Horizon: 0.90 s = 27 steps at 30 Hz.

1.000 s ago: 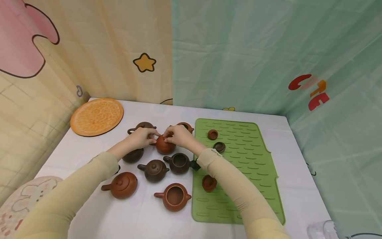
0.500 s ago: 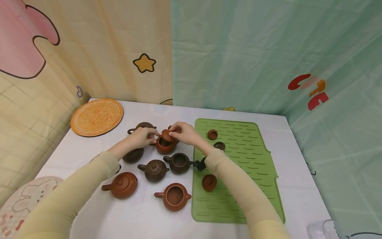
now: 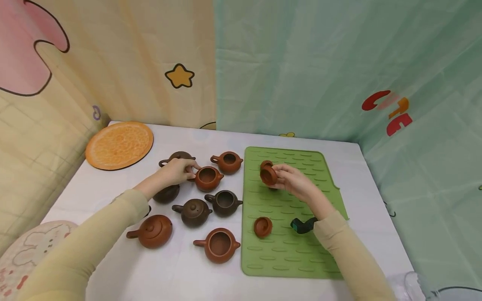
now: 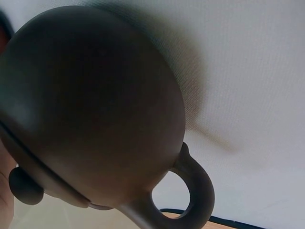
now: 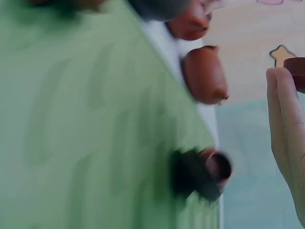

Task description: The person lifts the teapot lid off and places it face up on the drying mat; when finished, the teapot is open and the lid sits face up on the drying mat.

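Observation:
In the head view my left hand (image 3: pixel 177 172) pinches the handle of a lidless reddish-brown teapot (image 3: pixel 208 179) standing on the table. My right hand (image 3: pixel 295 182) is over the green mat and holds a reddish teapot lid (image 3: pixel 268 175), its hollow underside towards the camera. Part of this lid (image 5: pixel 296 74) shows beside the right fingers (image 5: pixel 281 105) at the edge of the right wrist view. Behind the held lid, a small red lid (image 3: pixel 266 163) is partly covered and a dark lid is almost wholly hidden. A dark lidded teapot (image 4: pixel 95 105) fills much of the left wrist view.
Several other teapots surround the left hand, including a lidded dark one (image 3: pixel 193 212), an uncovered dark one (image 3: pixel 225 203) and an uncovered red one (image 3: pixel 220 246). Another red lid (image 3: pixel 262 227) lies on the green mat (image 3: pixel 293 259). An orange round mat (image 3: pixel 119 145) lies far left.
My right hand has lifted the lid off the red teapot and carried it right, over the green mat. The left hand has stayed at that teapot's handle.

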{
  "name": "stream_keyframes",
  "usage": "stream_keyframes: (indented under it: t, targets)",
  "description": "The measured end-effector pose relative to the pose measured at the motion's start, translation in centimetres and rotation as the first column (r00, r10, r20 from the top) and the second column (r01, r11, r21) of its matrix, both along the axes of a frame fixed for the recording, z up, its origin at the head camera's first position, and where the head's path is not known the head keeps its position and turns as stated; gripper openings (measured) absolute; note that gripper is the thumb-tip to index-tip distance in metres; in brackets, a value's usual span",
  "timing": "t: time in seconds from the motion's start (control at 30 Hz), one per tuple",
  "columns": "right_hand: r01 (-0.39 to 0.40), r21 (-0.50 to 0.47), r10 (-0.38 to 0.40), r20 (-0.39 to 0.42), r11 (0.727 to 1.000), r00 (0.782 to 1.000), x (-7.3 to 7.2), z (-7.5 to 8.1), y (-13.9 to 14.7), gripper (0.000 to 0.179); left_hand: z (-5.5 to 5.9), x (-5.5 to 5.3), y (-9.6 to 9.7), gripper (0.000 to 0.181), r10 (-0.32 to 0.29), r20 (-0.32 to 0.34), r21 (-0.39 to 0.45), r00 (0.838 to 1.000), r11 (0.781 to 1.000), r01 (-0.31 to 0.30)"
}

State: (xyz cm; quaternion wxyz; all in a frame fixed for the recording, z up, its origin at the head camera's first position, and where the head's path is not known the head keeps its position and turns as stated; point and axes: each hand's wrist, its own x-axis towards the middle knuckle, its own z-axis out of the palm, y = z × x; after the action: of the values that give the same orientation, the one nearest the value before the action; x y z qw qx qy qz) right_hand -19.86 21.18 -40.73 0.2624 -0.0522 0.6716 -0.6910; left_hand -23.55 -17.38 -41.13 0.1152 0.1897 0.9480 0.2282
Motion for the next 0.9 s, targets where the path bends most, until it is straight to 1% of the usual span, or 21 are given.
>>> stream_keyframes:
  t: [0.1,0.17,0.33,0.4,0.47,0.53,0.57,0.63,0.7,0.8,0.9]
  targets:
    - [0.027,-0.023,-0.026,0.05,0.999,0.998,1.4,-0.8,1.8,0.018,0.0,-0.1,0.0,0.025,0.006,0.001,-0.005,1.0,1.0,-0.006]
    - [0.044,-0.059,-0.039,0.08,0.997,0.996,2.2,-1.2,2.7,0.02,-0.1,-0.1,0.1,0.025,0.008,0.003,-0.007,1.0,1.0,-0.008]
    - [0.073,-0.207,-0.044,0.144,0.976,0.989,3.9,-1.9,4.2,0.026,0.0,-0.1,0.0,0.025,0.003,0.001,0.009,1.0,1.0,-0.003]
    - [0.069,-0.201,-0.041,0.14,0.977,0.989,4.5,-2.1,4.6,0.031,0.0,-0.2,0.0,0.025,0.002,0.001,0.012,1.0,1.0,-0.002]
    - [0.059,-0.136,-0.043,0.118,0.989,0.992,5.1,-2.3,5.0,0.041,0.0,-0.2,0.0,0.025,0.002,0.002,0.01,1.0,1.0,-0.002]
    - [0.043,-0.021,-0.041,0.089,0.999,0.995,5.7,-2.5,5.2,0.052,0.1,-0.2,0.0,0.024,0.002,0.004,0.006,1.0,1.0,-0.002]
    - [0.032,0.039,-0.035,0.075,0.999,0.997,6.0,-2.6,5.3,0.055,0.1,-0.2,0.0,0.024,0.002,0.006,0.004,1.0,1.0,-0.002]
    - [0.021,0.156,-0.03,0.058,0.988,0.998,6.6,-2.8,5.5,0.058,0.1,-0.2,0.0,0.024,0.0,0.01,0.001,1.0,1.0,0.0]
    - [0.015,0.251,-0.025,0.036,0.968,0.999,7.1,-2.9,5.6,0.056,0.2,-0.2,0.1,0.024,-0.001,0.015,0.0,1.0,1.0,0.001]
    - [0.026,0.34,-0.029,0.003,0.94,1.0,7.6,-3.1,5.7,0.05,0.3,-0.1,0.1,0.025,-0.001,0.019,0.003,1.0,1.0,0.001]
    - [0.051,0.377,-0.048,-0.018,0.925,0.999,7.7,-3.1,5.8,0.046,0.5,-0.1,0.1,0.025,-0.002,0.017,0.006,1.0,1.0,0.001]
